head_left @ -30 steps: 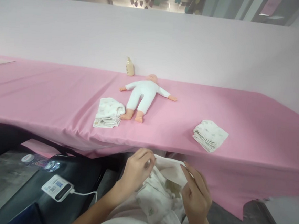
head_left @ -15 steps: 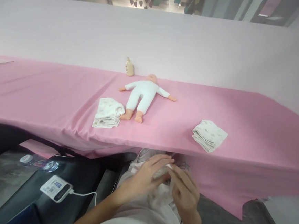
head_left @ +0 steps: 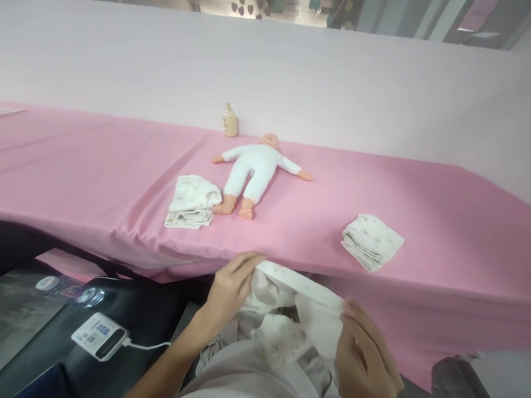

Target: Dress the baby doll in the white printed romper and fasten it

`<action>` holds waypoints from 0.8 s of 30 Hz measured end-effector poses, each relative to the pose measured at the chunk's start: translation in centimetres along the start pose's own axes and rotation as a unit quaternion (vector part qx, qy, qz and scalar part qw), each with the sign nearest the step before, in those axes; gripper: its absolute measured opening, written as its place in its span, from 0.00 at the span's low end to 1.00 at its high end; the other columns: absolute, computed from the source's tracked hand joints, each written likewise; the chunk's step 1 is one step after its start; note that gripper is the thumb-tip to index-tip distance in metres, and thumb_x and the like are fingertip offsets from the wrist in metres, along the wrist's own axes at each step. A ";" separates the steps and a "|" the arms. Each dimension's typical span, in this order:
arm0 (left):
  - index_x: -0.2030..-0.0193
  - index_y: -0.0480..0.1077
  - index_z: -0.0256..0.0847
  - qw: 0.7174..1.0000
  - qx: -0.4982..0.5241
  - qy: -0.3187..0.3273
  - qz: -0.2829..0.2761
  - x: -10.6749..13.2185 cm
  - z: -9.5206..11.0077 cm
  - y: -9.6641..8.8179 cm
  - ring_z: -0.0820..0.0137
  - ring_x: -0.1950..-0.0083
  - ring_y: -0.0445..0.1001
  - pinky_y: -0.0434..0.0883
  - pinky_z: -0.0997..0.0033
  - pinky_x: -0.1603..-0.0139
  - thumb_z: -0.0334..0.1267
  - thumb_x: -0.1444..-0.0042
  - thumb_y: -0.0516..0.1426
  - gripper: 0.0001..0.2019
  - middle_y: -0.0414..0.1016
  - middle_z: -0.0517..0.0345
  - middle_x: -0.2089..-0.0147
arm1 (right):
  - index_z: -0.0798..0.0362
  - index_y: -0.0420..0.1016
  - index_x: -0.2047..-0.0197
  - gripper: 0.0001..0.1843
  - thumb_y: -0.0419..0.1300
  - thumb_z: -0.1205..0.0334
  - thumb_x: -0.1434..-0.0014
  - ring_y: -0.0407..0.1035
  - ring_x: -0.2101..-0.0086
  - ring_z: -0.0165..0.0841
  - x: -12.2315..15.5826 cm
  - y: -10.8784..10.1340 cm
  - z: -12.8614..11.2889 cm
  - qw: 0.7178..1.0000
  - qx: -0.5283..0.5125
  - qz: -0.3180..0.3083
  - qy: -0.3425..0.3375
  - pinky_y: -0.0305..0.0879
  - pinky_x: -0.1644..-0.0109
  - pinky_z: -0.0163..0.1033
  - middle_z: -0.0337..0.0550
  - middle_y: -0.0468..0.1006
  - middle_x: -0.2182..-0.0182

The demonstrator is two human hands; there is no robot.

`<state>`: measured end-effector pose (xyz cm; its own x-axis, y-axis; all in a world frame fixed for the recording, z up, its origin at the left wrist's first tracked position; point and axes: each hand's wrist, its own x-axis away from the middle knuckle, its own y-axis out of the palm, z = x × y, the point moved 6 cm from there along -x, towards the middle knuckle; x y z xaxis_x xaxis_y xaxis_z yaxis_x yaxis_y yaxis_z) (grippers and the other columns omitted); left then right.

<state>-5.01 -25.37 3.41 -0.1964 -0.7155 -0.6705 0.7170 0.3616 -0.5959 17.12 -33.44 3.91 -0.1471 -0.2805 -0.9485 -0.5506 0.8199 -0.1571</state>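
Observation:
Over my lap, a white printed baby garment or cloth (head_left: 304, 286) is stretched by one edge between both hands; its exact kind is unclear. My left hand (head_left: 232, 285) pinches the left end of that edge, and my right hand (head_left: 366, 348) grips the right end. The rest of the fabric hangs loosely below. On the pink-covered table (head_left: 298, 244) ahead lies a baby doll (head_left: 256, 167) in a white suit, on its back with arms spread. A folded printed cloth (head_left: 191, 202) touches its foot. Another folded cloth (head_left: 372, 242) lies to the right.
A pump bottle (head_left: 230, 121) stands against the white wall behind the doll. To my left, a black seat (head_left: 132, 311) holds a white device (head_left: 99, 336) with a cable, a plastic bottle (head_left: 69, 289) and a dark blue object (head_left: 46, 384).
My hands have moved apart, the left one leftward and the right one rightward. The fabric's edge, bunched between them before, is now pulled straight.

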 end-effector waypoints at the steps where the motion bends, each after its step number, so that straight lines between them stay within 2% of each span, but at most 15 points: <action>1: 0.51 0.71 0.38 1.000 -0.014 -0.004 0.017 -0.1 -0.3 -0.6 0.71 0.54 0.73 0.69 0.75 0.51 0.24 0.40 0.48 0.16 0.73 0.52 0.55 | 0.52 0.77 0.62 0.21 0.62 0.85 0.54 0.76 0.65 0.38 0.0 -0.3 0.2 1.000 0.023 0.017 -0.002 0.76 0.65 0.42 0.42 0.80 0.65; 6: 0.53 0.72 0.39 0.993 -0.085 -0.006 0.078 -0.9 -1.0 -3.2 0.74 0.60 0.74 0.69 0.78 0.57 0.25 0.40 0.50 0.14 0.73 0.54 0.59 | 0.52 0.79 0.59 0.22 0.67 0.81 0.57 0.76 0.70 0.37 -0.2 -1.4 1.0 0.992 0.105 0.071 -0.011 0.74 0.71 0.39 0.43 0.81 0.67; 10: 0.53 0.73 0.40 0.985 -0.135 -0.017 0.107 -1.2 -1.6 -4.6 0.73 0.62 0.74 0.68 0.78 0.60 0.27 0.40 0.51 0.13 0.75 0.56 0.61 | 0.52 0.80 0.61 0.21 0.67 0.81 0.58 0.74 0.74 0.33 -0.5 -1.8 1.5 0.986 0.127 0.111 -0.015 0.71 0.74 0.35 0.43 0.80 0.70; 13: 0.53 0.73 0.39 0.978 -0.172 -0.021 0.113 -1.1 -2.1 -5.3 0.75 0.68 0.73 0.67 0.79 0.65 0.30 0.40 0.53 0.11 0.75 0.58 0.67 | 0.52 0.80 0.62 0.20 0.66 0.81 0.57 0.73 0.75 0.33 -0.6 -2.1 1.8 0.982 0.134 0.134 -0.016 0.67 0.77 0.35 0.43 0.80 0.71; 16: 0.55 0.75 0.40 0.973 -0.189 -0.015 0.133 -1.1 -2.6 -6.3 0.77 0.75 0.70 0.64 0.79 0.71 0.32 0.41 0.55 0.09 0.73 0.62 0.74 | 0.51 0.80 0.59 0.22 0.66 0.81 0.57 0.71 0.77 0.32 -0.8 -2.3 2.3 0.981 0.145 0.123 -0.030 0.66 0.76 0.36 0.43 0.80 0.74; 18: 0.57 0.75 0.41 0.966 -0.201 -0.017 0.159 -1.0 -2.9 -7.2 0.77 0.77 0.68 0.63 0.78 0.73 0.34 0.42 0.56 0.08 0.72 0.63 0.76 | 0.51 0.80 0.57 0.24 0.67 0.80 0.57 0.68 0.81 0.30 -0.9 -2.4 2.5 0.978 0.165 0.108 -0.065 0.64 0.77 0.35 0.40 0.77 0.80; 21: 0.58 0.76 0.42 0.952 -0.230 -0.028 0.200 -0.9 -3.4 -8.9 0.76 0.76 0.70 0.64 0.77 0.72 0.35 0.42 0.56 0.08 0.76 0.62 0.74 | 0.52 0.80 0.56 0.22 0.69 0.76 0.56 0.61 0.86 0.26 -0.8 -2.5 2.7 0.967 0.201 0.079 -0.135 0.58 0.78 0.33 0.34 0.69 0.89; 24: 0.59 0.77 0.41 0.935 -0.255 -0.047 0.244 -0.5 -4.4 -11.0 0.74 0.72 0.72 0.65 0.76 0.70 0.36 0.42 0.56 0.08 0.78 0.60 0.70 | 0.52 0.81 0.58 0.19 0.69 0.74 0.56 0.57 0.86 0.26 -0.7 -3.5 3.9 0.963 0.230 0.069 -0.124 0.54 0.78 0.34 0.34 0.65 0.91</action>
<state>-15.73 -26.38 8.37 0.1469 -0.4322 -0.8897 0.2892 0.8790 -0.3792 22.36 -34.15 4.06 0.0383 -0.0722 -0.9967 -0.1097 0.9911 -0.0760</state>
